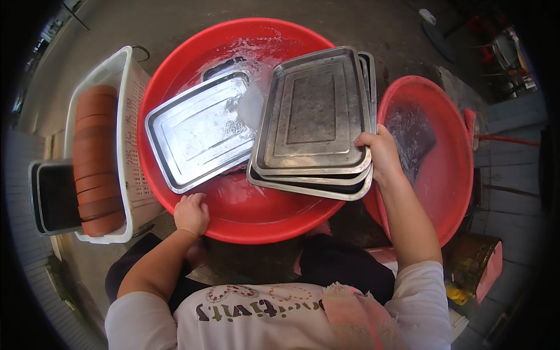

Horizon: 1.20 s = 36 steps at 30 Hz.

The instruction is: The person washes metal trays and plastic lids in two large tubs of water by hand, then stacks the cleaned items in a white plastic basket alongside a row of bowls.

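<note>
My right hand (381,151) grips the right edge of a stack of rectangular metal trays (313,113), its thumb over the top tray's rim. The stack, at least three trays, is held tilted over the right part of a large red plastic basin (267,235). To its left, a shiny wet metal tray (197,131) lies slanted in the basin, with water splashing at its right end. My left hand (191,214) is at the basin's near rim, by that tray's lower corner. Its fingers are curled, and whether they grip anything is unclear.
A white plastic crate (131,118) stands left of the basin, holding a row of reddish-brown round pieces (96,153). Dark trays (57,197) stick out beside it. At right, a smaller red basin (450,197) contains water and a dark submerged object (411,135). A rusty tin (474,262) stands nearby.
</note>
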Motion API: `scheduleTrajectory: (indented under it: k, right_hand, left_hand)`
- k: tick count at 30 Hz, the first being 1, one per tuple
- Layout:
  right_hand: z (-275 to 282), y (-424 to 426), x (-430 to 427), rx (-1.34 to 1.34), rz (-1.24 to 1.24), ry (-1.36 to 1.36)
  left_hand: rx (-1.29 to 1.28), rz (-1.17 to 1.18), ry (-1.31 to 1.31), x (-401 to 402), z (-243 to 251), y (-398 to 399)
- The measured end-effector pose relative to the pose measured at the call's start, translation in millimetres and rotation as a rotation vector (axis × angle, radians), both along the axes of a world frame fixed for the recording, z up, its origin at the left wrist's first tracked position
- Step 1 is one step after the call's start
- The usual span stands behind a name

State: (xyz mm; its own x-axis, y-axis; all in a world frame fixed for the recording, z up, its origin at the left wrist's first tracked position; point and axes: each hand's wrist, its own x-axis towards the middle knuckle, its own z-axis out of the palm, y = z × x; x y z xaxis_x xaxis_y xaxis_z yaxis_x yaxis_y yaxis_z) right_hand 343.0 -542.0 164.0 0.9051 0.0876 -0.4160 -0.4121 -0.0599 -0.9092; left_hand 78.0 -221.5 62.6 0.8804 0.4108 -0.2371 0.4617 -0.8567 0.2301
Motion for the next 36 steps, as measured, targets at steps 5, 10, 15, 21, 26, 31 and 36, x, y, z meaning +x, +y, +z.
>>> scheduleTrajectory:
  k: [5,10,15,21,26,31,36]
  right_hand:
    - [-86,46,4,-0.481,0.041,-0.254]
    - [-142,61,5,-0.784,0.543,-0.235]
    - [-128,64,-1,-0.752,0.935,-0.121]
    - [-122,-114,84,-0.462,-0.209,-0.509]
    - [-211,-284,52,-1.339,-0.139,-0.126]
    - [-258,-313,-8,-1.305,0.196,0.125]
    - [-217,-248,20,-1.249,-0.170,0.217]
  left_hand:
    - [0.067,0.012,-0.070,-1,3,-4]
    - [0.120,0.007,-0.098,3,5,-8]
    - [0.152,0.023,0.068,2,1,-5]
    - [0.189,-0.041,0.302,19,8,-14]
    - [0.207,-0.035,0.529,25,3,-12]
    - [0.268,-0.105,0.772,30,4,-13]
    - [0.245,-0.104,0.798,31,4,-11]
